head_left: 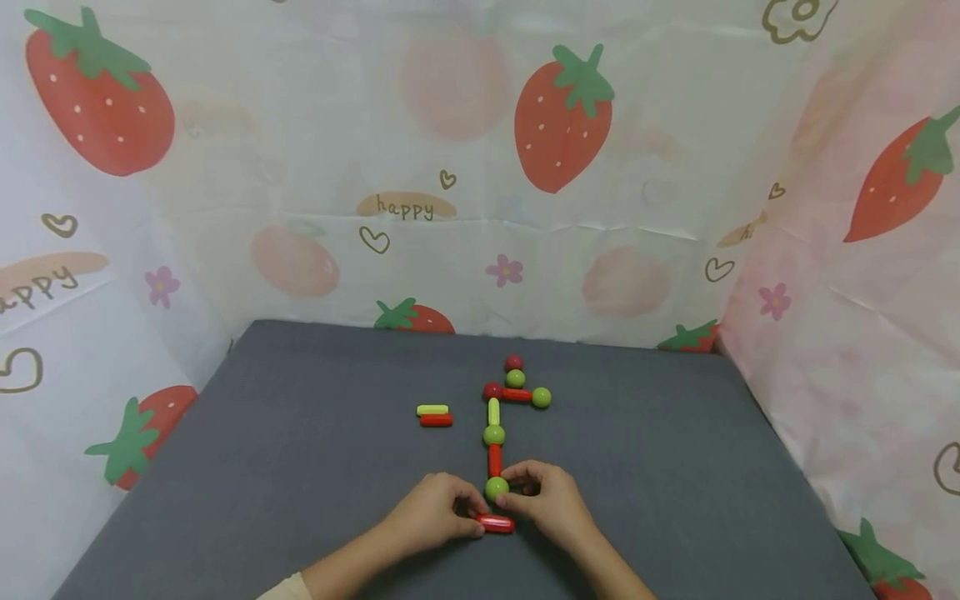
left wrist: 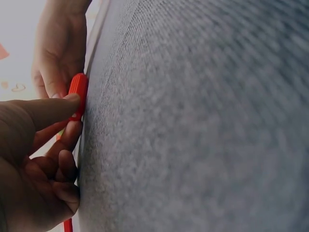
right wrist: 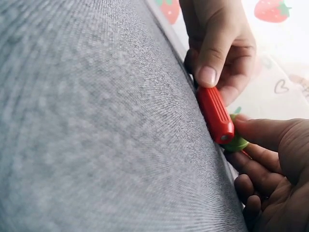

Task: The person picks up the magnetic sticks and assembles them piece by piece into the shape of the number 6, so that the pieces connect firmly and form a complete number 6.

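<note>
My left hand [head_left: 435,510] pinches one end of a red rod [head_left: 496,523] lying crosswise near the front of the table; the right wrist view shows its ribbed side and a hole in its end. Just beyond it, a green ball [head_left: 497,489] is pinched between thumb and fingers of my right hand [head_left: 551,504]. From that ball a line runs away from me: a red rod [head_left: 495,460], a green ball [head_left: 494,436], a yellow-green rod [head_left: 493,412] and a dark red ball [head_left: 492,391]. There another red rod [head_left: 517,395] branches right to a green ball [head_left: 542,397].
Behind the branch, a green ball [head_left: 515,378] and a dark red ball [head_left: 513,362] sit one behind the other. Left of the line lie a yellow-green rod [head_left: 432,409] and a red rod [head_left: 437,421]. Strawberry-print cloth [head_left: 480,250] walls the grey table [head_left: 300,400] at back and sides.
</note>
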